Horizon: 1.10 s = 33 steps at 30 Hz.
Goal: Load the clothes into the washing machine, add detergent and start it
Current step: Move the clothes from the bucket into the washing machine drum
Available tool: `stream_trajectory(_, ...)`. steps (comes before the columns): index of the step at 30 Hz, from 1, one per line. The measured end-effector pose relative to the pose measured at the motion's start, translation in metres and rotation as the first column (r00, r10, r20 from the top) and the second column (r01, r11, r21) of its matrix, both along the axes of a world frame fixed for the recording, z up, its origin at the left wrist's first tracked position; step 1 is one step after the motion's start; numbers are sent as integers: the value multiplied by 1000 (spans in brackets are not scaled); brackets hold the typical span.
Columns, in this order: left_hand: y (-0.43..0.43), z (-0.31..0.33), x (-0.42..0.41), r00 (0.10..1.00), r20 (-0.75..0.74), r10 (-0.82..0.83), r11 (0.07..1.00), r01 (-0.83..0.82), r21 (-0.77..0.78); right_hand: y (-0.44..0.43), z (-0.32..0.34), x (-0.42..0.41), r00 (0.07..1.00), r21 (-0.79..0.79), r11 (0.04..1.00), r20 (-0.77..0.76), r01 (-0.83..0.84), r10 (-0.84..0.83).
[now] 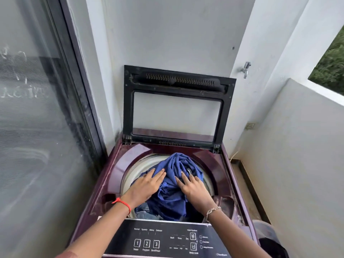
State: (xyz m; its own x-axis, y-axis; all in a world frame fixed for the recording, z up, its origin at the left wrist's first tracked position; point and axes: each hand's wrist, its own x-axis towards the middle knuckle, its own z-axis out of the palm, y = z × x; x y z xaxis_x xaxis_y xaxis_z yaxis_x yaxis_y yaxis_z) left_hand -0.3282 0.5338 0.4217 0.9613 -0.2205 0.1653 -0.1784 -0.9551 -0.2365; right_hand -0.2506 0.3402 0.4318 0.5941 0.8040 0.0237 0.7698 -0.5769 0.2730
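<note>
Pressing 2 flat, straight-fingered hands, left hand (pixel 147 185) and right hand (pixel 195 189), onto the blue garment (pixel 175 164) heaped in the drum (pixel 131 174) of the washing machine (pixel 115 164); probably soft, light, springy, best gathered at its bunched top.

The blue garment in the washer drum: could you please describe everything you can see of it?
The blue garment is a soft, plain mid-blue cloth, crumpled into a creased heap that bulges up in the mouth of the pale drum rim. It lies over a paler denim-like piece that shows at its lower left. The left hand and the right hand press down on it, fingers extended.
</note>
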Motion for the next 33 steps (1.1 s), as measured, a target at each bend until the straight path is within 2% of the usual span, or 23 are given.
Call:
stream_trajectory(8, 13, -54, 32, 981, -193, 24, 999, -31, -35, 14, -50, 33, 985, -101, 994, -162, 45, -61)
stream_trajectory(11, 20, -71, 45, 975, -215, 48, 998, -55, -25, 23, -61, 45, 953, -97, 995, -300, -4, -26)
stream_trajectory(16, 27, -103, 68, 927, -373, 47, 995, -77, -66, 39, -100, 71, 909, -109, 994, -412, 16, -60)
stream_trajectory(19, 34, -121, 81, 912, -399, 93, 992, -117, -35, 46, -132, 83, 851, -86, 991, -508, 104, -133)
stream_trajectory(22, 44, -154, 94, 935, -340, 102, 991, -124, -45, 55, -164, 98, 730, -85, 962, -635, 260, -254)
stream_trajectory(24, 51, -175, 98, 928, -357, 104, 991, -127, -41, 63, -179, 110, 648, -117, 944, -700, 309, -300)
stream_trajectory(26, 50, -180, 98, 874, -469, 129, 985, -168, -42, 71, -186, 121, 616, -134, 943, -727, 304, -302)
stream_trajectory(28, 50, -188, 96, 792, -577, 199, 958, -281, -55, 80, -190, 127, 626, -153, 952, -723, 266, -291)
stream_trajectory(30, 48, -193, 96, 710, -670, 217, 945, -324, -37, 89, -194, 127, 637, -163, 957, -718, 239, -281)
stream_trajectory(33, 45, -189, 98, 682, -698, 220, 930, -363, -62, 99, -197, 121, 620, -164, 966, -743, 197, -253)
